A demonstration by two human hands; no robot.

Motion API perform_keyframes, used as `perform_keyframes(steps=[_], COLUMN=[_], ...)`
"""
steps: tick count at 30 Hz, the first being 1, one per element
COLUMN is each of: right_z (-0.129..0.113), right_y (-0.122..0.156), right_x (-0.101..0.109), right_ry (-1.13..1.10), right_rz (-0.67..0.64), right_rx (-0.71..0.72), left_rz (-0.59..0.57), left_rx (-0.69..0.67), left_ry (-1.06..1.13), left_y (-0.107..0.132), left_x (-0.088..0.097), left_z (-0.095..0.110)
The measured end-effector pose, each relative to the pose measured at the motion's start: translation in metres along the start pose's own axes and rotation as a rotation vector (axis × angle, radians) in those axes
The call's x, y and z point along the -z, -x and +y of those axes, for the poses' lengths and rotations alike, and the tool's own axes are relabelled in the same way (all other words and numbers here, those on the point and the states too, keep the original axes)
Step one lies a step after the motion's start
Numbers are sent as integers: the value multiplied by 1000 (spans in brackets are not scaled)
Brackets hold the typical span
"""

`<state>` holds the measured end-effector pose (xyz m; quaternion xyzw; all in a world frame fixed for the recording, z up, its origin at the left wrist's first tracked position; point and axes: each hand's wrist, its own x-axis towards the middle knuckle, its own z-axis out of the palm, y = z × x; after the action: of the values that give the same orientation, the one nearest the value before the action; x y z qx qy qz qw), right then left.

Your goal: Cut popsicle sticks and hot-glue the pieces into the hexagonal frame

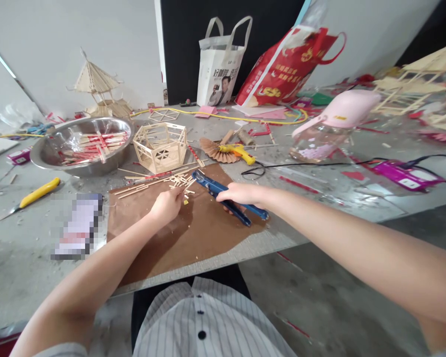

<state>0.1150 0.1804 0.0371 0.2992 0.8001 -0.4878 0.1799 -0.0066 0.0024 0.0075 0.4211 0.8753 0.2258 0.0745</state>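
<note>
Between the two hands, over a brown paper sheet (193,233), a thin wooden stick (189,185) is pointing from the fingertips of the left hand (166,204) toward the head of a blue cutter (208,186). The left hand is pinching the stick narrowly at its near end, with the far end jutting out free. The right hand (241,193) is wrapping closed around the cutter's handles, which are lying low across the sheet and sticking out past the wrist. Whether the blades are touching the stick is too small to tell.

The stick is looking very light, stiff and brittle, likely to snap or roll if squeezed hard, so a gentle pinch close to the end away from the blades is probably suiting it best. The cutter is looking heavier and rigid, best gripped far back on both handles.

Just beyond the left hand's fingertips, a heap of short cut sticks (178,179) is lying on the sheet. Farther ahead of that hand a hexagonal stick frame (160,147) is standing, with a metal bowl (48,153) of red-tipped sticks to its left. Ahead of the right hand a yellow glue gun (238,151) is resting on the table (319,198).
</note>
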Motion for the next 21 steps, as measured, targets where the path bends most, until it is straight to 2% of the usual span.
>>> perform_keyframes(steps=[4,21], right_z=[-1,-1], right_y=[2,-2], right_x=[-4,-10], right_ry=[56,107], right_rz=[18,24], right_rx=[29,42], left_rz=[-53,-100], left_rx=[-20,-69], left_ry=[-48,-95], left_y=[0,2], left_x=[-1,4], left_z=[4,11])
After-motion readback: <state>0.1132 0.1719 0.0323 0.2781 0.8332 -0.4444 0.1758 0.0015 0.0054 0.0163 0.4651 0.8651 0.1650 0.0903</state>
